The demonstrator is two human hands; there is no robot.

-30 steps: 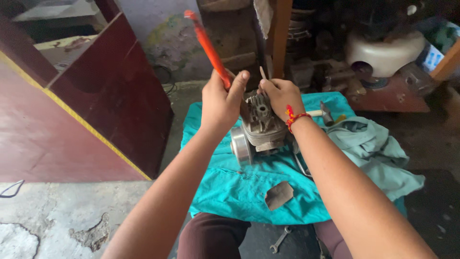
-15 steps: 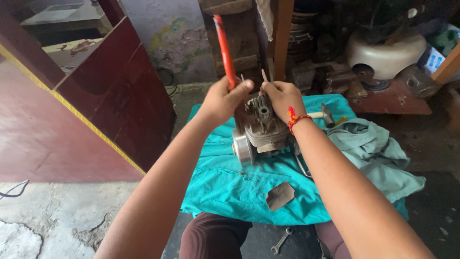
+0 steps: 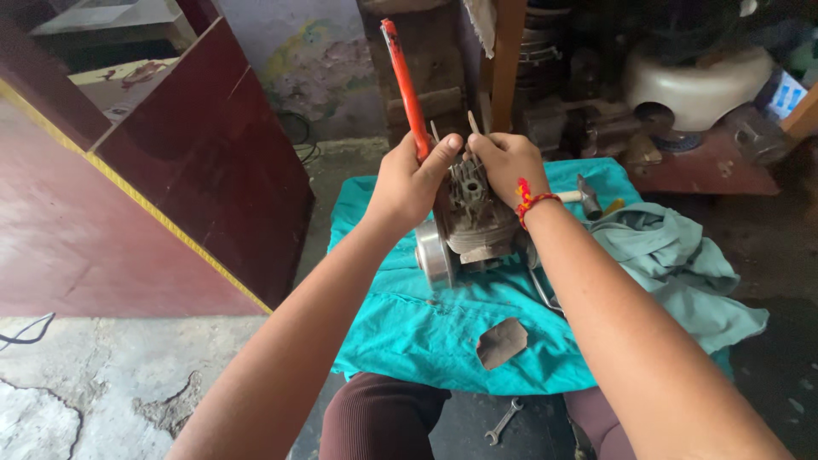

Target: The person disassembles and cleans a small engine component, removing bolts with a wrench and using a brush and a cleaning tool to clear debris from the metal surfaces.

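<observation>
A grey finned engine block (image 3: 474, 220) with a round metal cover on its left side stands on a teal cloth (image 3: 409, 328). My left hand (image 3: 412, 181) grips the lower end of a long red-handled tool (image 3: 403, 78) that points up and slightly left above the engine. My right hand (image 3: 507, 163) rests on top of the engine, fingers closed around its upper fins and a thin metal stud. A red thread band circles my right wrist.
A brown scrap (image 3: 501, 342) lies on the cloth's near part. A small spanner (image 3: 504, 422) lies on the floor between my knees. A hammer (image 3: 584, 197) and a crumpled pale green rag (image 3: 673, 264) sit right. A dark red panel (image 3: 196, 162) stands left; cluttered shelves behind.
The red tool has swung from leaning left to nearly upright, with my left hand turning with it. My right hand stays on the engine top.
</observation>
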